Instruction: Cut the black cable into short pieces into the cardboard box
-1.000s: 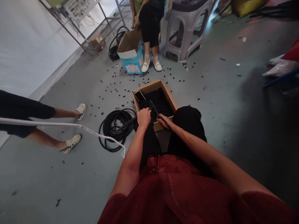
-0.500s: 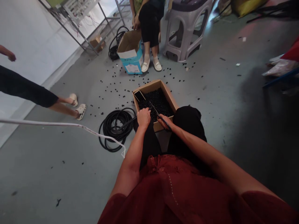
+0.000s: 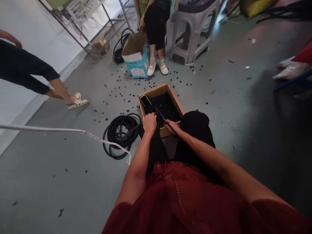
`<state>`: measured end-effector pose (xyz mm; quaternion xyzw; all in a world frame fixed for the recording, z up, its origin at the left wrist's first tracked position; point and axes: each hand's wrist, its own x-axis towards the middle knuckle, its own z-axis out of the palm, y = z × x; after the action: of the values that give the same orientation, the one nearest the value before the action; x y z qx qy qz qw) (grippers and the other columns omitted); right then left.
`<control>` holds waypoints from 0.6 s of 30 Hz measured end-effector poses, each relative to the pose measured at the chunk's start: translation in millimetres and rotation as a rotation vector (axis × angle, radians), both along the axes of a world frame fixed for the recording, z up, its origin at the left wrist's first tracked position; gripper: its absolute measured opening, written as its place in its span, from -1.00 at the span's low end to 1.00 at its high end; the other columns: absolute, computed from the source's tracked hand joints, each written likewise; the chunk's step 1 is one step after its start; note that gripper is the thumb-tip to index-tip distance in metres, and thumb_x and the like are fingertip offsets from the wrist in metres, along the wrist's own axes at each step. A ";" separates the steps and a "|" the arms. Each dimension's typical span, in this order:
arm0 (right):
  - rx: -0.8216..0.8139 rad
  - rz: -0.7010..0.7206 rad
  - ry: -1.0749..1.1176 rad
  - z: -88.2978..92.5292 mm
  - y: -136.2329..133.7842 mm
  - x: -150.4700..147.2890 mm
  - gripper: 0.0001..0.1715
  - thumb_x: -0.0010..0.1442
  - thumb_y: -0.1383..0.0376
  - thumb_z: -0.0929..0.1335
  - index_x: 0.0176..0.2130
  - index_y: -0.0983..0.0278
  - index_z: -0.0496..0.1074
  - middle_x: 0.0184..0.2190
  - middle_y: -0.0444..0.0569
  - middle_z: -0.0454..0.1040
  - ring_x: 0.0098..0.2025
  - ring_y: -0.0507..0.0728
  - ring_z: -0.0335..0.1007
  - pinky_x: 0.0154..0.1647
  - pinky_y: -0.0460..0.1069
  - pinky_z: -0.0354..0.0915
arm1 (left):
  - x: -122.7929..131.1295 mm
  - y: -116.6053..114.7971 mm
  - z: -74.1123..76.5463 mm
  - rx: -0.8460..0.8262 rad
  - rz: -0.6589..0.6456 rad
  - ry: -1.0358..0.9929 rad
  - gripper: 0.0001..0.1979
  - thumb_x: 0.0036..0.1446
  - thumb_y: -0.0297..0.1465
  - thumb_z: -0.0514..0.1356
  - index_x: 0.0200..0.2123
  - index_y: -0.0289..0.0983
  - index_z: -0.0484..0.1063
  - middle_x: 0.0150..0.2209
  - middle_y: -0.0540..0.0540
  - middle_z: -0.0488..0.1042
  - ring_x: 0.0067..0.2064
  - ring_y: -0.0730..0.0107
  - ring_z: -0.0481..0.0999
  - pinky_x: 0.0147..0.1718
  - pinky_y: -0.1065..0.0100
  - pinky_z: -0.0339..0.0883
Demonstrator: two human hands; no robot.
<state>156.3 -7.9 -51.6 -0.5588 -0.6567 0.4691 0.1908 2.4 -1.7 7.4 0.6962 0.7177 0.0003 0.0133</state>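
My left hand is closed around the end of a black hose that runs from the coil on the floor to my left. My right hand grips black scissors, their blades reaching toward the hose end over the near edge of a cardboard box. The box sits between my knees and is filled with small black cut pieces. A dark phone-like slab leans in its far left corner.
Black bits litter the grey floor ahead. A seated person faces me beside a blue and white carton and another hose coil. A plastic stool stands at right. Another person walks at left. A white cord crosses the left.
The person at left has walked further away toward the upper left. My hands stay at the box edge with hose and scissors, barely shifted.
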 end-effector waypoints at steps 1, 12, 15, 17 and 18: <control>-0.004 -0.005 0.003 0.1 -0.1 -0.1 -0.83 0.07 0.32 0.24 -0.32 0.26 0.40 -0.45 -0.09 0.48 -0.39 0.08 0.31 -0.36 -0.10 0.11 | -0.1 -0.1 -0.4 0.007 -0.001 -0.001 -0.64 0.34 -0.27 -0.10 0.02 -0.21 0.39 -0.12 -0.18 0.50 -0.07 0.18 0.43 -0.12 0.23 0.18; -0.225 -0.165 0.137 -20.9 0.8 -1.8 -0.90 0.21 0.24 0.22 -0.32 0.22 0.25 -0.66 -0.23 0.29 -0.67 0.00 0.23 -0.62 -0.13 0.15 | -1.8 0.4 -4.8 0.079 0.036 -0.037 -0.62 0.33 -0.31 -0.09 0.13 -0.22 0.30 -0.07 -0.19 0.48 -0.04 0.16 0.41 -0.10 0.23 0.20; -0.282 -0.190 0.181 -26.7 1.7 -3.4 -0.87 0.25 0.20 0.21 -0.31 0.21 0.20 -0.67 -0.24 0.28 -0.71 0.00 0.22 -0.66 -0.13 0.16 | -2.3 1.3 -6.4 0.099 0.046 -0.046 -0.62 0.33 -0.33 -0.07 0.15 -0.24 0.27 -0.05 -0.20 0.47 -0.03 0.17 0.41 -0.09 0.25 0.20; -0.297 -0.193 0.199 -27.0 1.3 -4.4 -0.85 0.26 0.19 0.22 -0.31 0.20 0.18 -0.67 -0.24 0.28 -0.71 0.00 0.23 -0.67 -0.13 0.17 | -2.6 2.1 -7.5 0.100 0.056 -0.065 -0.62 0.32 -0.34 -0.06 0.15 -0.25 0.27 -0.03 -0.20 0.47 -0.01 0.18 0.41 -0.08 0.26 0.20; -0.299 -0.192 0.205 -26.2 0.8 -4.8 -0.84 0.26 0.18 0.22 -0.31 0.20 0.18 -0.67 -0.25 0.27 -0.71 0.00 0.23 -0.67 -0.13 0.17 | -2.9 2.5 -8.0 0.103 0.061 -0.078 -0.63 0.32 -0.35 -0.05 0.14 -0.25 0.28 -0.02 -0.20 0.47 0.00 0.18 0.41 -0.07 0.26 0.20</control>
<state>151.5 -7.1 -77.8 -0.5901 -0.5008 0.5954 0.2155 -0.5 0.8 -0.6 0.6732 0.7366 0.0648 0.0057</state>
